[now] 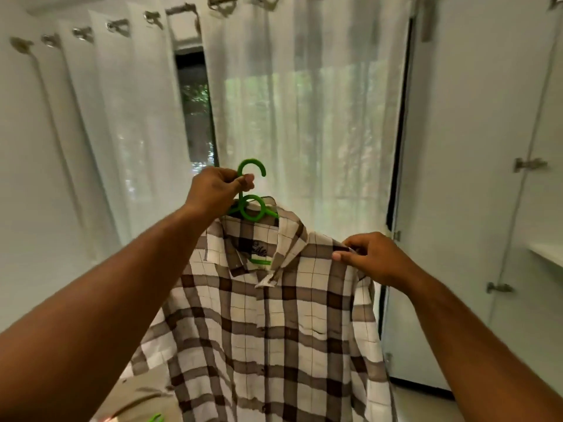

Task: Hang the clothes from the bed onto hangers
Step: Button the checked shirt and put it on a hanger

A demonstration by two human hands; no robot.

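A brown and white checked shirt (268, 330) hangs on a green plastic hanger (251, 205), held up in the air in front of me. My left hand (217, 191) grips the hanger's neck just below its hook. My right hand (374, 258) pinches the shirt's right shoulder between thumb and fingers. The shirt's collar lies open and part of the hanger shows inside it. The shirt's lower part runs out of view.
White curtains (289, 117) on metal rings cover a window behind the shirt. A white wardrobe (487, 178) with metal handles stands at the right. The tip of another green hanger (156, 418) lies on a tan surface at the bottom left.
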